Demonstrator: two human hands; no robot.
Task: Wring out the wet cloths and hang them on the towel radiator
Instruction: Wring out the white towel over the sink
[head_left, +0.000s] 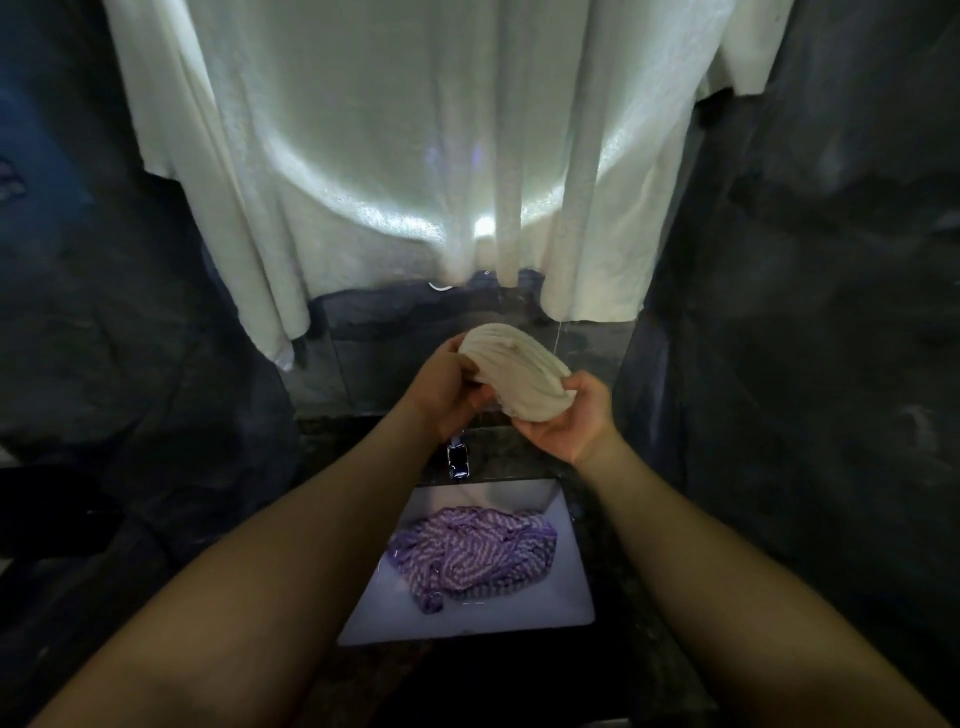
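A twisted white cloth (514, 369) is held up above the tap, a thin stream of water falling from it. My left hand (447, 389) grips its upper left end and my right hand (571, 421) grips its lower right end. Below, a purple and white striped cloth (472, 556) lies crumpled in the white rectangular sink (566, 613). Large white towels (415, 156) hang straight ahead and cover whatever they hang on, so no radiator bars show.
A chrome tap (458, 460) stands at the back of the sink on a dark counter (618, 649). Dark walls close in on the left and right. The hanging towels end just above my hands.
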